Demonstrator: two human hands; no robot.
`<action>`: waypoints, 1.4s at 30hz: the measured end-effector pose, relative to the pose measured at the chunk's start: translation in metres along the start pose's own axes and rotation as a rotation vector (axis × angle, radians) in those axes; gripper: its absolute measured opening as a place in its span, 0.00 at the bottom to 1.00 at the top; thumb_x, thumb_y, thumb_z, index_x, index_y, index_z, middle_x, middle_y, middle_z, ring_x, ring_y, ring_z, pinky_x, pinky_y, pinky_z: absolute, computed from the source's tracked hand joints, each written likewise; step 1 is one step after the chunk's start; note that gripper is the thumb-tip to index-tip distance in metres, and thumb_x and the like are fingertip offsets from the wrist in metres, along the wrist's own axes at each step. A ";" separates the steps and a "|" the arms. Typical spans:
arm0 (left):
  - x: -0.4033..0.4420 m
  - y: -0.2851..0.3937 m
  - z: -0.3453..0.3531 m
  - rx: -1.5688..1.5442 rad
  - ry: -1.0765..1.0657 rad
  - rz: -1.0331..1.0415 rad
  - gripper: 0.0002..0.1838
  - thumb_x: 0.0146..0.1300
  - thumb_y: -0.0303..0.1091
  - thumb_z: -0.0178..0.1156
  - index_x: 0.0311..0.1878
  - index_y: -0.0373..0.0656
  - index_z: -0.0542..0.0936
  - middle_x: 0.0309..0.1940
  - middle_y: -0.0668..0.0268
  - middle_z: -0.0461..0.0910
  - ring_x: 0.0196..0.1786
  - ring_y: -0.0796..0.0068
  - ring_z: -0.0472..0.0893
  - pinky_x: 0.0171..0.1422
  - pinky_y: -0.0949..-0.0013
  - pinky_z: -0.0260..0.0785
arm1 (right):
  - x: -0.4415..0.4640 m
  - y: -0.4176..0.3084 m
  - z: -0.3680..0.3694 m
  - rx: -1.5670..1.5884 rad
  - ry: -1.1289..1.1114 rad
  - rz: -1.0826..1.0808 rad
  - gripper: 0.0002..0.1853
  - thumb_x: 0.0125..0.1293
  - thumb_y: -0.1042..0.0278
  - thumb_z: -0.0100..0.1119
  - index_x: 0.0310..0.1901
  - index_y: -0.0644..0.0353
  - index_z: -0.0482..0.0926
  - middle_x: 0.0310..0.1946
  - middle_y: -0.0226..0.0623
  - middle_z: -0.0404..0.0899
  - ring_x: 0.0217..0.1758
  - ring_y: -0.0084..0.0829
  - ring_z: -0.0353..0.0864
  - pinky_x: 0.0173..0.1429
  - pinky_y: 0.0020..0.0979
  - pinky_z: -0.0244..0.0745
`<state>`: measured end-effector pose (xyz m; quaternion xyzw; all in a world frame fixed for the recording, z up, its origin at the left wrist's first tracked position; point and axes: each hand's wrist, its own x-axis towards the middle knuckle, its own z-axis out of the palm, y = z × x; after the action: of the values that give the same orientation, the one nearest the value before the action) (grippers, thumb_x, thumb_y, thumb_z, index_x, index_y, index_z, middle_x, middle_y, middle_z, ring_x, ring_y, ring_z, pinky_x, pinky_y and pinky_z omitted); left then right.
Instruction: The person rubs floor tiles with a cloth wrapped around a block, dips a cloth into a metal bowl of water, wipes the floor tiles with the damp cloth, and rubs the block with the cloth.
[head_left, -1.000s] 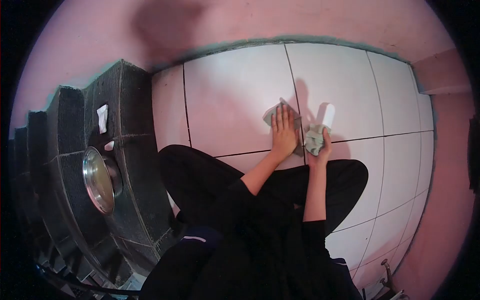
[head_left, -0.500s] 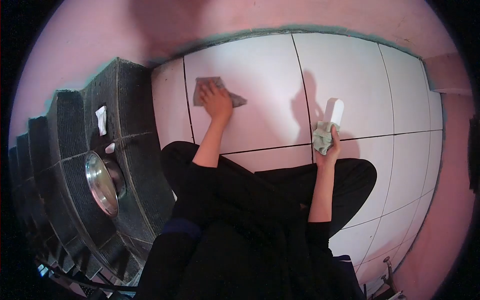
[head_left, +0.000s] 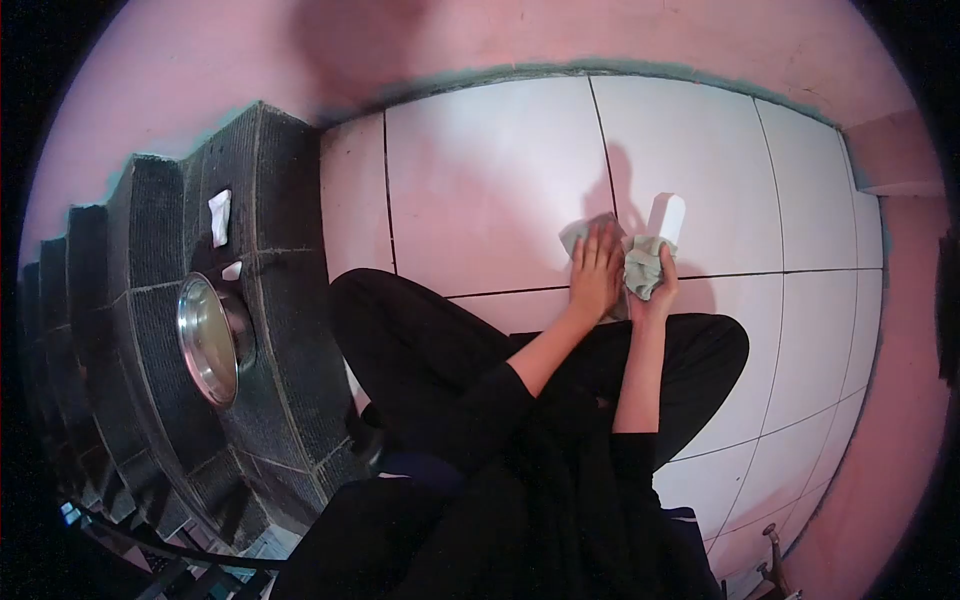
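Observation:
My left hand (head_left: pixel 596 278) lies with stretched fingers on a grey cloth (head_left: pixel 577 236), which sits flat on the white tiled floor (head_left: pixel 490 180). Close beside it, my right hand (head_left: pixel 655 292) is closed around a crumpled pale green cloth (head_left: pixel 645 262). This cloth covers the lower end of a smooth white oblong object (head_left: pixel 667 216) with a rounded tip; its kind is not clear. Both hands are in front of my crossed legs, and the two cloths nearly touch.
Dark ribbed steps (head_left: pixel 285 190) descend on the left. On them are a shiny metal bowl (head_left: pixel 208 340), a crumpled white piece (head_left: pixel 220 218) and a smaller white piece (head_left: pixel 232 271). Pink walls (head_left: pixel 520 35) border the floor ahead and on the right.
My left hand and the grey cloth have slid right and closer to me, from the far left tile to beside my right hand. My right hand keeps its hold, almost unmoved.

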<state>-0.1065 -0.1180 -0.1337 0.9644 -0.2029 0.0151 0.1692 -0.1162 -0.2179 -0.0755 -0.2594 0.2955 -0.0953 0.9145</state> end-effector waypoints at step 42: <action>0.006 -0.167 -0.037 0.349 0.285 -0.923 0.32 0.63 0.41 0.44 0.65 0.31 0.53 0.69 0.46 0.44 0.71 0.49 0.45 0.70 0.50 0.41 | 0.002 0.003 -0.004 -0.036 0.082 -0.001 0.18 0.62 0.57 0.52 0.47 0.61 0.71 0.39 0.37 0.77 0.37 0.31 0.78 0.36 0.30 0.72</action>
<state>-0.0333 0.0352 -0.1514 0.9557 0.2746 0.1039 0.0209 -0.1172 -0.2179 -0.0809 -0.2717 0.3342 -0.1008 0.8969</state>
